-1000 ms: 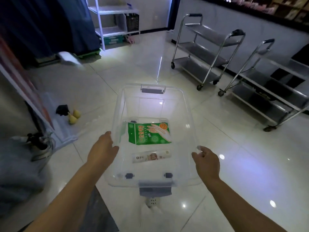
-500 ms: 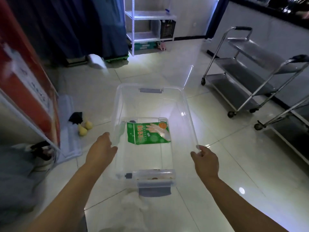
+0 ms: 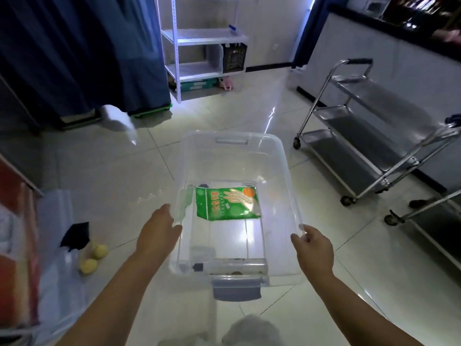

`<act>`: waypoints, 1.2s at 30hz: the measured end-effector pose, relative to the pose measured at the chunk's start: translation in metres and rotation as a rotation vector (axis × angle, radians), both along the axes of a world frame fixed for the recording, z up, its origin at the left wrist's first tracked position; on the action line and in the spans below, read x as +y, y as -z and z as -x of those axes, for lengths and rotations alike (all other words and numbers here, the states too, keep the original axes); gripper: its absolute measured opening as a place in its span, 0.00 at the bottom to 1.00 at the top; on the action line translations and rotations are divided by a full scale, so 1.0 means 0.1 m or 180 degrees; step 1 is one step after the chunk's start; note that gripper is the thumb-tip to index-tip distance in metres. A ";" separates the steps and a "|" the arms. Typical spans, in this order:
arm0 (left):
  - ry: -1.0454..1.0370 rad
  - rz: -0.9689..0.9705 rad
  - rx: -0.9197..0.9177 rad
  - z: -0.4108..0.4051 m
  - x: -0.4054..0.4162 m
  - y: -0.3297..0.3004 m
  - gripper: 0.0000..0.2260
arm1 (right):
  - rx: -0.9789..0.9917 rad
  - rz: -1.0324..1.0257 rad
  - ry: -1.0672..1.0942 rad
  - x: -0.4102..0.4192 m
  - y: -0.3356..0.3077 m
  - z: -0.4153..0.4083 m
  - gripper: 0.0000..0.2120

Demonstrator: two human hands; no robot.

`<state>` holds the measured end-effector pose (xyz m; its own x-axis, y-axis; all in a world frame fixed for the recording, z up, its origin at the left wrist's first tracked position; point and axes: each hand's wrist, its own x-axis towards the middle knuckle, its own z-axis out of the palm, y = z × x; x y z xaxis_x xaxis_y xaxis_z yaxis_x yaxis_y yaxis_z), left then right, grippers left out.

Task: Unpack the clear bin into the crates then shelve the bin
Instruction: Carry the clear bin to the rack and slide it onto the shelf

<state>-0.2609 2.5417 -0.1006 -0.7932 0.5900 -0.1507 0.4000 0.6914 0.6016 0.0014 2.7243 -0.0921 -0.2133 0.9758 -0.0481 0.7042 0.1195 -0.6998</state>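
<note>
Pale tiled floor (image 3: 324, 283) carries yellow balls (image 3: 94, 258), black cloth (image 3: 74, 236), steel trolley (image 3: 369, 146).

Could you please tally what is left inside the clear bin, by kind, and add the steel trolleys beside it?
Green glove packet: 1
Tube-shaped item at the near wall of the clear bin: 1
Steel trolleys: 2
Total: 4

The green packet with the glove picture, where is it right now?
In the head view, the green plastic packet lies flat on the floor of the clear plastic bin, near its middle, beyond the left hand and right hand gripping the bin's sides.
</note>
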 end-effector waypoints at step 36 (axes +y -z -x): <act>-0.0948 0.0059 -0.0538 6.68 6.71 0.28 0.14 | 0.0079 0.0281 -0.0645 7.20 0.23 6.98 0.17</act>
